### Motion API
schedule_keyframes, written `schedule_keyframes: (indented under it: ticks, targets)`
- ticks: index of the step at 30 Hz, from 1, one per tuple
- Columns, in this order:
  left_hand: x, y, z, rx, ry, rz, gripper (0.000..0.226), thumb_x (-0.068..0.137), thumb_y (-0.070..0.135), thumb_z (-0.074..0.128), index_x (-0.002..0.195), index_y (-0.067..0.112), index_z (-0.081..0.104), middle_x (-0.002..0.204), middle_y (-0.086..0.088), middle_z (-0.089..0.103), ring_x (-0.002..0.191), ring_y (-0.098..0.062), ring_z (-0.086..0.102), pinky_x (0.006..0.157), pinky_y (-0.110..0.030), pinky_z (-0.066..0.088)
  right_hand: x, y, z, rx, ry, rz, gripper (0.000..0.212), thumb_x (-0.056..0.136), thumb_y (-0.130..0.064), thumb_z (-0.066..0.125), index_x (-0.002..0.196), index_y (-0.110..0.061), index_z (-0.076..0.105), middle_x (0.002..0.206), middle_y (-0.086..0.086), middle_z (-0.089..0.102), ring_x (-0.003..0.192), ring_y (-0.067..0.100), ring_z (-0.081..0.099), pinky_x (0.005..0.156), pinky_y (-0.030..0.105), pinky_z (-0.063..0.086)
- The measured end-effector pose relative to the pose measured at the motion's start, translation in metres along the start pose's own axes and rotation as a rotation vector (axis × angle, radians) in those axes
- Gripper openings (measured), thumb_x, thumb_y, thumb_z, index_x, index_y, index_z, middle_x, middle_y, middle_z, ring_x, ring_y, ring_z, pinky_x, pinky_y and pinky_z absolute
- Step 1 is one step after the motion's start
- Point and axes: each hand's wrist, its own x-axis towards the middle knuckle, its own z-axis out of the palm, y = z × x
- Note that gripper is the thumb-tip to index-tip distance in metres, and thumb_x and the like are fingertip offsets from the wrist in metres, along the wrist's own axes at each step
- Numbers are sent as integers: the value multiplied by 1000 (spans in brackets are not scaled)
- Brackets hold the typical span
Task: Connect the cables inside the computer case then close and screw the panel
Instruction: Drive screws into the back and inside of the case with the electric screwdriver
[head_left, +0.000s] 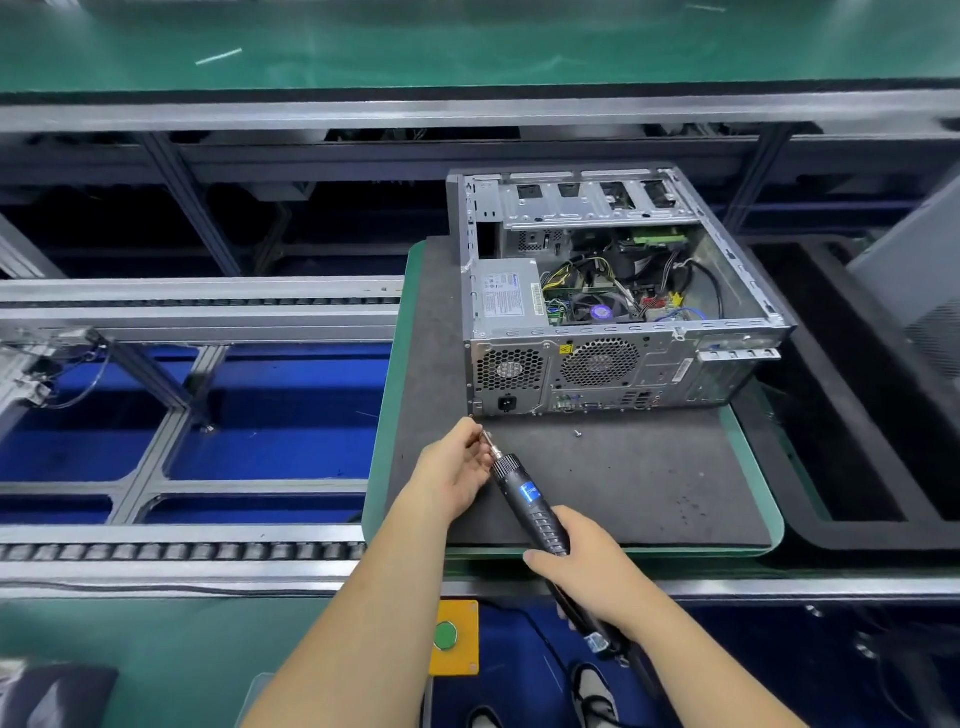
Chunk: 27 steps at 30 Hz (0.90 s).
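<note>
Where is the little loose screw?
The screw lies on the dark mat, just in front of the computer case, right of the screwdriver tip.

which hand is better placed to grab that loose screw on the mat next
Left. The left hand only pinches the tip of the electric screwdriver, near the loose screw on the mat. The right hand grips the screwdriver's handle and would probably have to let go.

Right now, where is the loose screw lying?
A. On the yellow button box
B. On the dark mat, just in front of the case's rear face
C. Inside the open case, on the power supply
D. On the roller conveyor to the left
B: the loose screw lies on the dark mat, just in front of the rear face of the computer case.
</note>
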Motion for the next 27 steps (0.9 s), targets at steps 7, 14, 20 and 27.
schedule_keyframes:
  ticks: [7,14,20,27]
  targets:
    - [5,3,-3,16,25,-26,9,89,3,61,80,5,59,59,-4,59,43,-9,52,42,-20,45,7,3,3,-68,15,-9,19,87,-31,66,98,-34,52,77,-1,60,42,3,53,45,21,45]
    - [12,6,5,132,52,1,6,86,2,64,83,6,60,54,-3,60,45,-9,50,45,-20,44,7,1,1,-50,37,-9,19,88,-30,66,101,-32,53,79,-2,60,43,0,51,48,21,46]
    - [12,10,8,201,50,-40,3,88,5,61,85,6,60,64,-5,63,51,-10,53,47,-20,48,8,0,2,-1,33,14,20,90,-31,67,104,-31,54,84,1,63,52,7,58,49,22,48]
    - [12,3,7,204,-10,-23,3,91,9,61,90,6,62,85,-12,76,79,-23,75,64,-32,56,10,-3,10,36,31,30,22,89,-32,69,105,-33,53,86,4,63,54,10,59,49,23,49]
